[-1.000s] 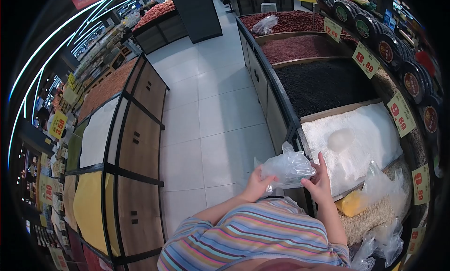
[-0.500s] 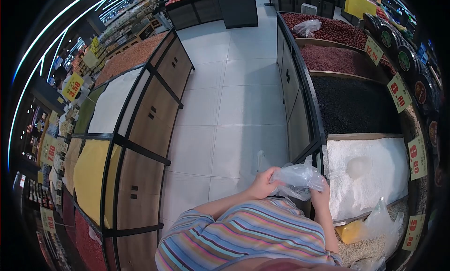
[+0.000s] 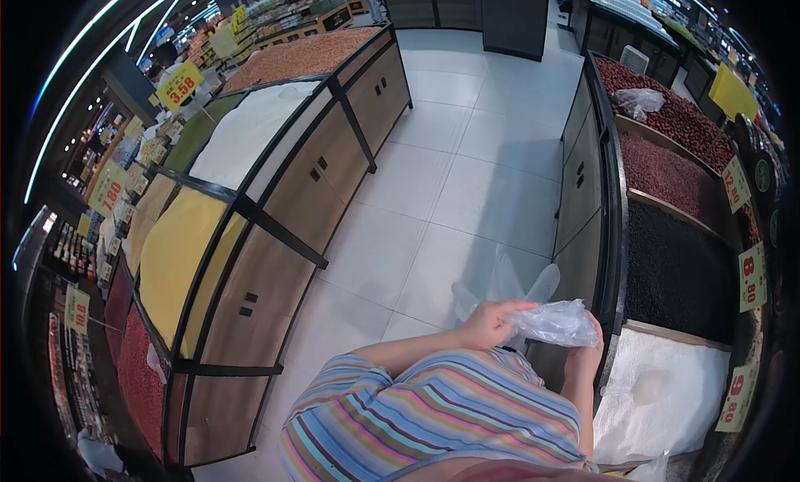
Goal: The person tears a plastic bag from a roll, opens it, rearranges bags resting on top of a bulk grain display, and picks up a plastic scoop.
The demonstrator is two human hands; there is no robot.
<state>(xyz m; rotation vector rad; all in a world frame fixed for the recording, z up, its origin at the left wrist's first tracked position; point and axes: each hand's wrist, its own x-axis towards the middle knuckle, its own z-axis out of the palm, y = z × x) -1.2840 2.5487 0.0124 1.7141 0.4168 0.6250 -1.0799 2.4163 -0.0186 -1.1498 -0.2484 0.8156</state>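
A clear plastic bag (image 3: 554, 323) is stretched between my two hands in front of my striped shirt. My left hand (image 3: 490, 324) pinches its left side, with loose clear plastic hanging behind the fingers over the floor. On the bag's right side my right hand (image 3: 587, 349) is closed, its fingers partly hidden by the plastic. To the right of my right hand lies a bin of white powder or grain (image 3: 675, 399) with a pale rounded scoop or bowl (image 3: 652, 388) resting in it.
A black-grain bin (image 3: 675, 265), a dark red one (image 3: 667, 174) and red dates (image 3: 687, 119) line the right counter. On the left stands a wooden counter (image 3: 258, 286) with yellow (image 3: 179, 253) and white (image 3: 254, 132) bins. Tiled floor (image 3: 450, 190) runs between the counters.
The view has turned to the right, so the counters appear shifted. My hands have drawn the bag out flatter, and more loose plastic shows behind my left hand.
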